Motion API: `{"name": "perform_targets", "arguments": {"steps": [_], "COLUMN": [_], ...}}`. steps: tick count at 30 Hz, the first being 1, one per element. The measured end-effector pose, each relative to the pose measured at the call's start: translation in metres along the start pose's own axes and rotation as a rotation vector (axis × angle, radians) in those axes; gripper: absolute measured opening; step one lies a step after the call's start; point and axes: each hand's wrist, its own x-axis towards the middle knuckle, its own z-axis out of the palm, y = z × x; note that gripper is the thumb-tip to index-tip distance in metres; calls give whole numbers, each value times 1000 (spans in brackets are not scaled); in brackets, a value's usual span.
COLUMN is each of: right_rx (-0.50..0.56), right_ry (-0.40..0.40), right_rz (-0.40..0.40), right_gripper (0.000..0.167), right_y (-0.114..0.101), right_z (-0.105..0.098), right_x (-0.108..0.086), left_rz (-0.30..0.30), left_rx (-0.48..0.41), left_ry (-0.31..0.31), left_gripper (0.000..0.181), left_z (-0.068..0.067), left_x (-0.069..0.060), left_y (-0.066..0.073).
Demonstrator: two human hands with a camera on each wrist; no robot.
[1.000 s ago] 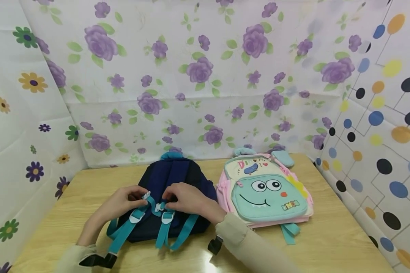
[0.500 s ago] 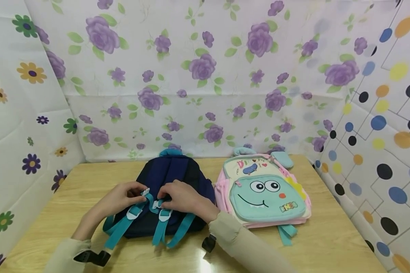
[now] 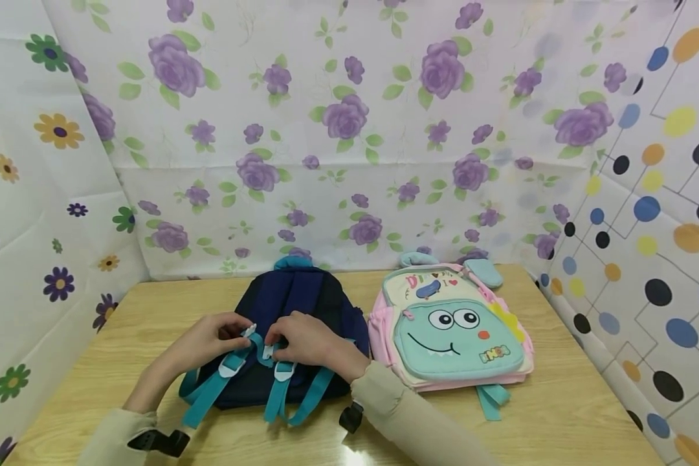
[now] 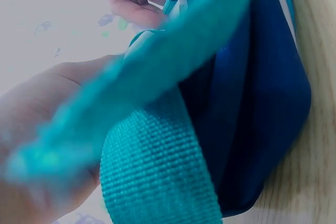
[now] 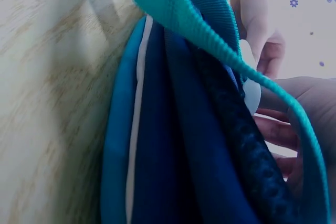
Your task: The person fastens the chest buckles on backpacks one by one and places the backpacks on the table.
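Observation:
A navy backpack (image 3: pixel 291 294) lies with its shoulder straps facing up. My left hand (image 3: pixel 206 343) pinches a white plastic buckle half (image 3: pixel 249 331) on a teal strap. Just right of it, my right hand (image 3: pixel 314 343) pinches the other white buckle half (image 3: pixel 268 352), which its fingers partly cover. The two halves are close but apart. White strap adjusters (image 3: pixel 231 367) sit below on teal webbing (image 3: pixel 200 404). Blurred teal webbing (image 4: pixel 157 166) crosses the left wrist view and hides much of that hand. The right wrist view shows the backpack's side (image 5: pixel 173 145) and both hands.
A pink and mint backpack (image 3: pixel 460 336) with a cartoon face lies to the right, close to the navy one. Loose teal strap ends (image 3: pixel 291 411) hang toward the front of the wooden table (image 3: pixel 553 414). Patterned cloth (image 3: pixel 349 162) encloses the back and sides.
My right hand has shifted slightly left, its fingers moving from the teal strap onto the white buckle half. The left hand keeps its pinch almost in place.

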Motion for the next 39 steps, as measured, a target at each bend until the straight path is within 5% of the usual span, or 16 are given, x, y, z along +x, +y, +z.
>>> {"name": "perform_targets", "arguments": {"steps": [14, 39], "right_rx": [83, 186], "right_ry": [62, 190], "right_rz": [-49, -66], "right_gripper": [14, 14], "right_y": [6, 11], "right_z": [-2, -37], "right_x": [-7, -24], "left_rz": [-4, 116], "left_rx": [57, 116], "left_ry": [-13, -14], "left_gripper": [37, 24], "left_z": [-6, -10], "left_x": [-4, 0], "left_y": [2, 25]}}
